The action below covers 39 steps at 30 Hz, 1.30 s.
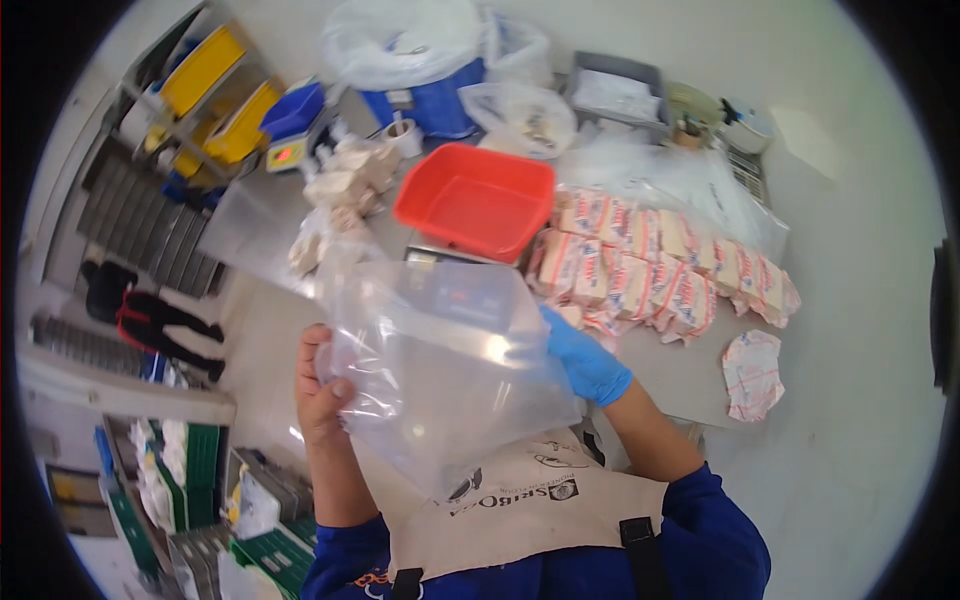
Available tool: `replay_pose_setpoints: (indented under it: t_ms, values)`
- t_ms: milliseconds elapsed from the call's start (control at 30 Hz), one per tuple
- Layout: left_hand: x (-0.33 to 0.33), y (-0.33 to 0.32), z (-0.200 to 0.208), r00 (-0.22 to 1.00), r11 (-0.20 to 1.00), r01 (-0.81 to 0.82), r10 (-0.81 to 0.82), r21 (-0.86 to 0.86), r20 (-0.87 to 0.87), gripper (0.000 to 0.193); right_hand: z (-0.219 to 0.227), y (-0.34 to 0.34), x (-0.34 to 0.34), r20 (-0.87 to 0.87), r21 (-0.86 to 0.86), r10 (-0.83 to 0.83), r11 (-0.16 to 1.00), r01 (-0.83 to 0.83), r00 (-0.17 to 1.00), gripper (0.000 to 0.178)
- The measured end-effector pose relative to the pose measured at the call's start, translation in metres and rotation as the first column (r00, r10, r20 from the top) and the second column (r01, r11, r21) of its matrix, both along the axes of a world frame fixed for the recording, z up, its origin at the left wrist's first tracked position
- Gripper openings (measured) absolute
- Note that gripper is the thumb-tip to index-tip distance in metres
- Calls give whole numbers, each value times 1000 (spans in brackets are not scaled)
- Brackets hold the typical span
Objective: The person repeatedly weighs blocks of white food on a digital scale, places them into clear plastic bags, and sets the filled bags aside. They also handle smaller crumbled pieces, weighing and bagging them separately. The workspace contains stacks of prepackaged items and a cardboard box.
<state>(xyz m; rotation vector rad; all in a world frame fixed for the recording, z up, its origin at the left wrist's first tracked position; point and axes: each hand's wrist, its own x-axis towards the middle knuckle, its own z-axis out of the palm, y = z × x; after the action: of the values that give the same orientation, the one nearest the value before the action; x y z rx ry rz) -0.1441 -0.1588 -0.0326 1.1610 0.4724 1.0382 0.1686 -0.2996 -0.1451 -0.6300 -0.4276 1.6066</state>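
Observation:
A large clear plastic bag (450, 370) is stretched out between my hands in front of my apron. My bare left hand (322, 380) pinches its left edge, thumb over the film. At the other edge, my right hand (583, 358) in a blue glove grips the bag; its fingertips are partly hidden behind the film. Just beyond the bag sits an empty-looking red tub (476, 200) on a scale (440, 256), whose front shows blurred through the plastic. To the right of the tub lie rows of white-and-red printed paper packets (640, 270).
A crumpled printed wrapper (753, 375) lies at the table's right end. Clear bags (690, 185) spread behind the packets, near a grey bin (618, 95). Filled bags (345, 190) stand left of the tub. A person in dark clothes (140, 310) stands far left near racks.

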Motion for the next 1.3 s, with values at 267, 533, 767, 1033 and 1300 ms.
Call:
replay_pose_setpoints:
  t_ms: [267, 533, 767, 1033, 1300]
  values:
    - [-204, -4, -47, 653, 803, -574, 567, 161, -502, 66, -13, 43, -100, 261, -105, 190, 980, -168, 947, 16]
    - [-110, -77, -113, 853, 966, -130, -5, -222, -522, 34, -13, 59, -212, 885, 266, -146, 938, -222, 442, 18]
    - [-85, -94, -90, 963, 780, 119, 61, -614, 264, 24, -5, 58, -163, 799, 107, -164, 985, 133, 578, 10]
    - [-62, -27, -148, 677, 926, -336, 363, 169, -640, 23, 8, 27, -109, 525, 381, 224, 801, -462, 821, 27]
    - [-6, -11, -155, 625, 594, 769, -622, -236, 472, 52, -37, 42, -11, 694, -133, 194, 981, -142, 693, 33]
